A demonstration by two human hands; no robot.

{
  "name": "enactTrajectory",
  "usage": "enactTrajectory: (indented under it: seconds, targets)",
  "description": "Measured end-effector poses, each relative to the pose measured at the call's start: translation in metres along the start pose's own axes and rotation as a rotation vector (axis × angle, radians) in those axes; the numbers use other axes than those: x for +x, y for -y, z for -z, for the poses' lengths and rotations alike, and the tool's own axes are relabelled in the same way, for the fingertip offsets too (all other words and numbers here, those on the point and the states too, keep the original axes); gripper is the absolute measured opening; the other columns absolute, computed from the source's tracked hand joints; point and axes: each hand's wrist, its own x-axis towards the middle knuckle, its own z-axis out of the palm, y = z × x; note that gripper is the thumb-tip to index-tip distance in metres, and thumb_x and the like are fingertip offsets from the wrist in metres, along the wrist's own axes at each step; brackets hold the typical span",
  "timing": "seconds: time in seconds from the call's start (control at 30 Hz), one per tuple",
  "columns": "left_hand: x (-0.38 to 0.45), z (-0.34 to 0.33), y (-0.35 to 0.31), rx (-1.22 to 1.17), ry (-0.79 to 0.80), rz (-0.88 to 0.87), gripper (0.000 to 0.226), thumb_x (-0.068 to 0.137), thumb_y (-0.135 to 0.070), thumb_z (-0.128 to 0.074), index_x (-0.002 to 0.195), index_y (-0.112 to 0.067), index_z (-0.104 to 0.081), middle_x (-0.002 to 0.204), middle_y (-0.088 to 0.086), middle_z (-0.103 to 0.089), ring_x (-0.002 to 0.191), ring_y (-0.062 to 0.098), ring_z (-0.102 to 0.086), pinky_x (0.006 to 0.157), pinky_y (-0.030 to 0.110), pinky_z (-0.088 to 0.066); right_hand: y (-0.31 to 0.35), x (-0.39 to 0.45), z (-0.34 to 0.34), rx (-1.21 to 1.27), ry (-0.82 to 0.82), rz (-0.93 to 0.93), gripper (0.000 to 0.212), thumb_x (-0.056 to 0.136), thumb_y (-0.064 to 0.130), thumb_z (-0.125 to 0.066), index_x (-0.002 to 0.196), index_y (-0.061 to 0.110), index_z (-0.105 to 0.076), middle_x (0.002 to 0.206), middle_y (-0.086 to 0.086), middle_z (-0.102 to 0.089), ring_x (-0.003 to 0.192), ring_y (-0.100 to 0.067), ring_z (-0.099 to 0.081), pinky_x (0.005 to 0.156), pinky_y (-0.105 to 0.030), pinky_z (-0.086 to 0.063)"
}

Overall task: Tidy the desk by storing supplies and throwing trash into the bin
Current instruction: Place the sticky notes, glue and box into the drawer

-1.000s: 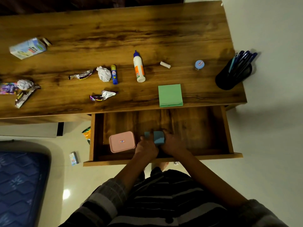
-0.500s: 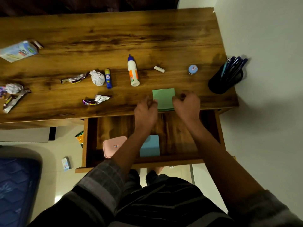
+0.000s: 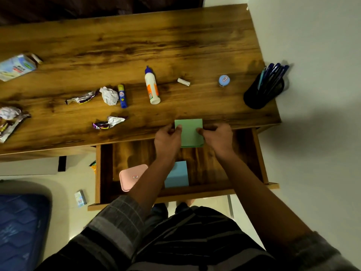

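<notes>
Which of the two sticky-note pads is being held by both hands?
The green pad, gripped at the desk edge by the left hand and right hand; the blue pad lies in the drawer.

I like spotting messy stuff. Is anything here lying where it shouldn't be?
Yes. A small box lies on the floor left of the open drawer, not on the desk. The white glue bottle lies tipped on its side, and crumpled paper and shiny wrappers are scattered across the desk.
</notes>
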Motion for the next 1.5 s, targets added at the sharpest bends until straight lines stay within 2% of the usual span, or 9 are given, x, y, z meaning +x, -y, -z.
enactTrajectory:
  seconds: [0.13,0.27,0.43,0.63,0.9,1.07,1.2,1.33,1.5]
  targets:
    - [-0.015,0.011,0.032,0.113,-0.056,-0.031,0.025,0.096,-0.023,-0.07,0.119,-0.014,-0.075,0.11,-0.002,-0.074,0.097,0.011,-0.069,0.072,0.014,-0.052,-0.028,-0.027,0.011,0.085,0.078,-0.055,0.015,0.086,0.022,-0.078,0.1,0.019,-0.073,0.101,0.003,-0.074,0.096,-0.014,-0.069,0.082,-0.036,-0.06]
    - [-0.024,0.01,0.063,0.192,0.066,0.034,0.03,0.091,-0.025,-0.078,0.118,-0.012,-0.076,0.112,0.001,-0.076,0.102,0.012,-0.07,0.09,0.027,-0.056,-0.063,-0.042,0.028,-0.032,0.12,-0.046,0.013,0.084,0.021,-0.08,0.09,0.021,-0.069,0.095,0.002,-0.07,0.096,-0.018,-0.068,0.087,-0.039,-0.059]
    - [-0.024,-0.005,0.083,0.311,0.177,0.101,0.028,0.09,-0.023,-0.078,0.116,-0.012,-0.078,0.116,0.006,-0.077,0.109,0.019,-0.072,0.093,0.024,-0.054,-0.098,-0.029,0.029,-0.122,0.138,-0.107,0.02,0.078,0.025,-0.086,0.091,0.019,-0.072,0.1,-0.003,-0.073,0.095,-0.023,-0.07,0.085,-0.049,-0.06]
    - [-0.019,-0.014,0.085,0.45,0.252,0.137,0.032,0.095,-0.019,-0.069,0.126,-0.013,-0.073,0.13,0.007,-0.071,0.12,0.025,-0.066,0.084,0.02,-0.046,-0.118,-0.008,0.025,-0.251,0.19,-0.048,0.023,0.073,0.016,-0.089,0.086,0.021,-0.071,0.087,-0.005,-0.075,0.086,-0.025,-0.073,0.083,-0.043,-0.061]
    - [-0.025,0.0,0.094,0.561,0.129,-0.019,0.028,0.095,-0.022,-0.066,0.122,-0.02,-0.075,0.121,0.004,-0.074,0.11,0.024,-0.071,0.09,0.027,-0.052,-0.129,-0.001,0.014,-0.364,0.222,-0.05,0.03,0.076,0.014,-0.086,0.104,0.006,-0.076,0.102,-0.014,-0.076,0.096,-0.027,-0.071,0.078,-0.025,-0.051]
    - [-0.021,0.014,0.114,0.893,0.161,-0.063,0.052,0.095,-0.031,-0.064,0.144,-0.024,-0.051,0.143,0.013,-0.043,0.13,0.038,-0.047,0.108,0.053,-0.044,-0.127,-0.005,0.006,-0.463,0.227,-0.002,0.03,0.079,0.018,-0.082,0.107,0.007,-0.076,0.106,-0.012,-0.076,0.098,-0.027,-0.071,0.079,-0.025,-0.049]
    - [-0.021,0.015,0.121,1.021,0.28,-0.022,0.058,0.095,-0.03,-0.063,0.148,-0.02,-0.044,0.151,0.013,-0.033,0.134,0.036,-0.04,0.108,0.048,-0.044,-0.12,-0.009,0.0,-0.587,0.253,0.051,0.029,0.081,0.022,-0.078,0.107,0.011,-0.075,0.104,-0.011,-0.075,0.095,-0.026,-0.07,0.081,-0.031,-0.055]
    - [-0.018,0.014,0.124,1.054,0.282,-0.057,0.059,0.095,-0.032,-0.062,0.149,-0.021,-0.043,0.153,0.014,-0.033,0.134,0.036,-0.041,0.111,0.042,-0.041,-0.116,-0.013,-0.008,-0.731,0.335,0.179,0.054,0.08,0.023,-0.074,0.132,0.019,-0.058,0.119,-0.008,-0.067,0.107,-0.03,-0.065,0.091,-0.044,-0.056]
    - [-0.018,0.015,0.122,1.103,0.298,-0.078,0.061,0.096,-0.033,-0.062,0.152,-0.021,-0.039,0.153,0.015,-0.032,0.134,0.036,-0.042,0.11,0.043,-0.041,-0.106,-0.018,-0.011,-0.913,0.434,0.27,0.051,0.086,0.026,-0.069,0.135,0.019,-0.055,0.126,-0.012,-0.063,0.115,-0.03,-0.061,0.096,-0.042,-0.053]
